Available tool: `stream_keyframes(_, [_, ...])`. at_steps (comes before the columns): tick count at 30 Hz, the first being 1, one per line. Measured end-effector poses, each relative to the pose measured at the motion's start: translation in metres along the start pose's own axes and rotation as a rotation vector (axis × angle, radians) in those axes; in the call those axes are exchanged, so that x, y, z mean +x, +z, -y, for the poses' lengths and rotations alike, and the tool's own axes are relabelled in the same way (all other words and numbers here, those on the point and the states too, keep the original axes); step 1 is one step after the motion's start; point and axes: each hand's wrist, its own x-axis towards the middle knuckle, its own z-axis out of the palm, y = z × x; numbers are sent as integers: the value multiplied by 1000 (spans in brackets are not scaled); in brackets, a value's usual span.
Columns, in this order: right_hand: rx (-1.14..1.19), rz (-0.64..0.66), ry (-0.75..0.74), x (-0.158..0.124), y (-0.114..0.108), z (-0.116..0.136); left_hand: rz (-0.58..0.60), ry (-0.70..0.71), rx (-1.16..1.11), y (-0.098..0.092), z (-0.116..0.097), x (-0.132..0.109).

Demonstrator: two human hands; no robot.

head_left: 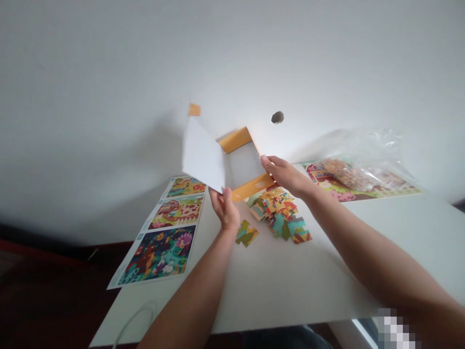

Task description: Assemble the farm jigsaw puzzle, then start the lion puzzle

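Observation:
An orange-edged cardboard box [244,162] with a white inside is held above the table, its white lid [204,154] swung up to the left. My left hand [225,208] grips the box's near left corner, by the lid's hinge. On the right side wall, my right hand [282,173] is closed, thumb on top and the other fingers partly hidden. No contents show in the part of the box that I can see. Below it, several colourful jigsaw puzzle pieces [279,203] lie in a loose pile, with one puzzle piece [247,233] apart at the left.
A picture sheet [160,232] with three printed scenes overhangs the table's left edge. At the back right, a clear plastic bag [358,169] of small pieces rests on a farm picture [337,191]. A thin cable [132,317] lies front left. A white wall [232,58] stands behind the table.

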Motion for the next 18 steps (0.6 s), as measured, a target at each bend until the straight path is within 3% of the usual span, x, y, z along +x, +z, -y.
stream_keyframes(4, [194, -34, -12, 5, -5, -4, 206, 166, 42, 0, -18, -5])
stream_keyframes(8, [285, 26, 5, 5, -19, 1, 238, 200, 67, 0, -24, -4])
stream_keyframes(13, [118, 45, 1, -7, -30, 16, 226, 202, 65, -2, -22, -4])
stream_keyframes(16, [15, 112, -29, -14, -33, 19, 263, 226, 38, -3, -23, -6])
stream_keyframes(18, [-72, 81, -85, -19, -34, 20, 305, 247, 22, -3, -24, -8])
